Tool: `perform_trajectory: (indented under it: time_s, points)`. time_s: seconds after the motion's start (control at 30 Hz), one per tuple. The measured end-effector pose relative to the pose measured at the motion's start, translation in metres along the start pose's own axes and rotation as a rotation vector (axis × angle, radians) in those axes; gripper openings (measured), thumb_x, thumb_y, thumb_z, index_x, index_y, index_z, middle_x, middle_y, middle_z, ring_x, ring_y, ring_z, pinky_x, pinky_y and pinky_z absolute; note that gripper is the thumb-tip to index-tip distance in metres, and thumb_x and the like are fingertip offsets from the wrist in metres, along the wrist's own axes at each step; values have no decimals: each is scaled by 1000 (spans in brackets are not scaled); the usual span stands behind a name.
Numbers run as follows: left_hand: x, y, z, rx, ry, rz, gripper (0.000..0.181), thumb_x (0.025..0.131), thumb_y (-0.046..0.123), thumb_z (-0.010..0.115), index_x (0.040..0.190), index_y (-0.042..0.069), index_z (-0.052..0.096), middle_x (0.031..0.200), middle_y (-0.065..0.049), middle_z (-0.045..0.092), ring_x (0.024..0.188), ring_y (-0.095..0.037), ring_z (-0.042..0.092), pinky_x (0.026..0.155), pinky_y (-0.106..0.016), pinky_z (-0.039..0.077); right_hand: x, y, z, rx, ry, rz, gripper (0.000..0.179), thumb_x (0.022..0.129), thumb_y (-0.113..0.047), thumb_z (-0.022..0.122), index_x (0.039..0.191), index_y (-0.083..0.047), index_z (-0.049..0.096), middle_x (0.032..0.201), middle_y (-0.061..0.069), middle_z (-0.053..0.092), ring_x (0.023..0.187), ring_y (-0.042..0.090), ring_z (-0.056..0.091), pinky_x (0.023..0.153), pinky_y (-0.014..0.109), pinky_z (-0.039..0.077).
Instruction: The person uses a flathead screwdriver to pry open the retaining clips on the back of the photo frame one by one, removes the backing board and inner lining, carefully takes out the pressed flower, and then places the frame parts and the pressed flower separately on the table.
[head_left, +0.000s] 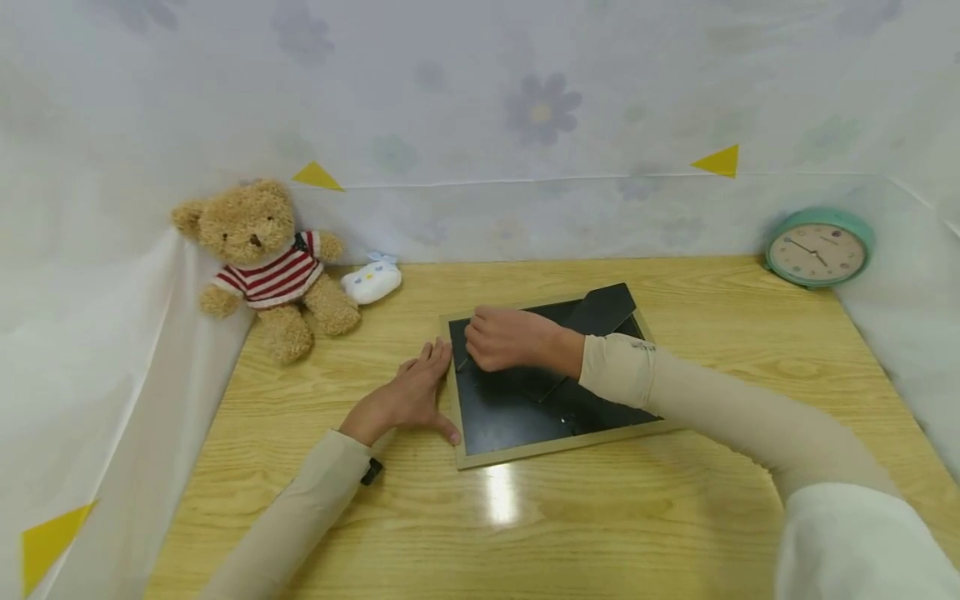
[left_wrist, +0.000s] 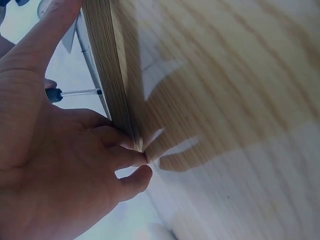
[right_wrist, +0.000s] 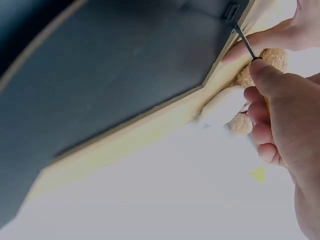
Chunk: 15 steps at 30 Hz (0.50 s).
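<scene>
The picture frame [head_left: 555, 443] lies back side up on the bench [head_left: 585, 533], directly below the right grip [head_left: 510, 339] and just to the right of the left grip [head_left: 408, 398]. The right grip is clamped on the handle of a screwdriver [right_wrist: 245, 41], whose tip meets a small fitting [right_wrist: 230, 11] at the edge of the dark backing nearest the left grip. The left grip has its thumb and fingers apart, resting against the frame's near side rather than closing on it.

The frame looks light to moderate in weight and stiff around its wooden border; it would probably slide on the smooth bench if pushed without a steadying hand. The backing seems thin and likely flexes a little. Any glazing would be underneath, out of sight, so hard downward pressure is best avoided. To lift it, hold the border on opposite sides, not the stand [head_left: 603, 308] sticking out beyond the right grip, which looks like a poor handle. The screwdriver should be rigid and easy to manage by its handle, though its narrow tip could slip and scratch the backing.
</scene>
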<state>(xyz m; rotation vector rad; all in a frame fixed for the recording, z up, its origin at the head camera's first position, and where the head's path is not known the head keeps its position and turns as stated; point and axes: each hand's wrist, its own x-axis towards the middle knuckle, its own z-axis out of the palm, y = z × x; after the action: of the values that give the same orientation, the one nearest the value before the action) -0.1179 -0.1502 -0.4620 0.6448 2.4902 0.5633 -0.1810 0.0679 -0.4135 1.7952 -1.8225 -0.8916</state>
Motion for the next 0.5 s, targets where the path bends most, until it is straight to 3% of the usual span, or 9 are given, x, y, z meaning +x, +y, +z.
perform_trajectory:
  time_s: [0.37, 0.5]
  points:
    - [-4, -1, -1, -24, 2, 2, 145, 63, 56, 91, 158, 1, -4, 162, -26, -6, 150, -45, -6, 118, -60, 11, 23, 5, -17, -61, -53, -70, 27, 106, -25, 52, 100, -17, 77, 83, -1, 70, 68, 13, 58, 66, 29, 35]
    - [-3, -1, 0, -20, 8, 15, 144, 64, 58, 90, 158, 1, -4, 163, -26, -5, 150, -45, -6, 117, -61, 12, 24, 6, -21, -7, -152, -73, 23, 104, -24, 56, 110, -16, 77, 98, 1, 73, 82, 16, 64, 76, 30, 45]
